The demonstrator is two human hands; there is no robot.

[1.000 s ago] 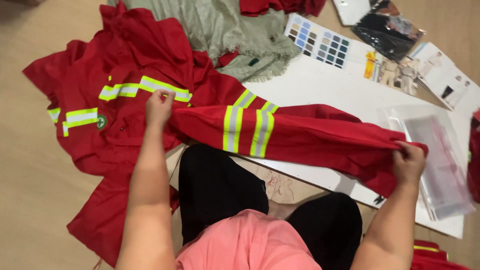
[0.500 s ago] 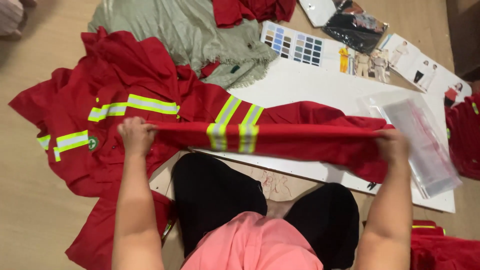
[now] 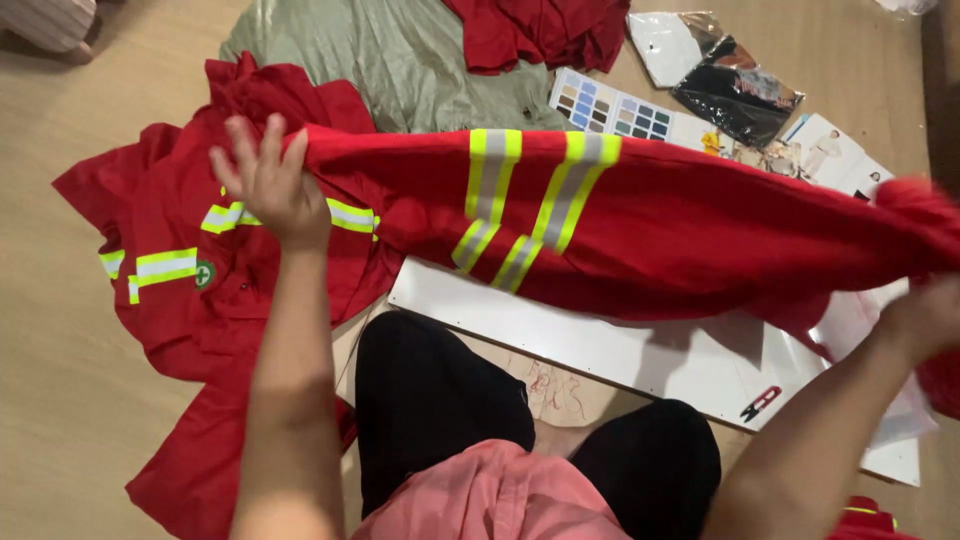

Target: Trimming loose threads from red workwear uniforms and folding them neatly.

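I hold a red work garment (image 3: 680, 240) stretched out in the air between my two hands, above my lap and above the white board (image 3: 600, 350) that lies on the floor in front of my knees. My left hand (image 3: 268, 185) grips one end of it: the cloth's edge runs under my palm, my thumb side is clamped on the fabric and my other fingers stand spread and raised above it. My right hand (image 3: 925, 320) is at the far right, blurred and half covered by the bunched end of the garment, so I cannot tell how its fingers are set, only that the cloth gathers right there. Two pairs of yellow and grey reflective stripes (image 3: 530, 200) cross the stretched cloth near its middle, closer to my left hand than to my right.

Under my left hand another red garment with reflective bands (image 3: 170, 270) lies spread on the wooden floor (image 3: 60, 400). Behind the stretched cloth lie a green cloth (image 3: 400, 60), more red cloth (image 3: 540, 30), and a colour sample card (image 3: 610, 108) beside a dark packet (image 3: 735, 95). Small red-handled snips (image 3: 760, 403) rest on the white board near my right forearm.
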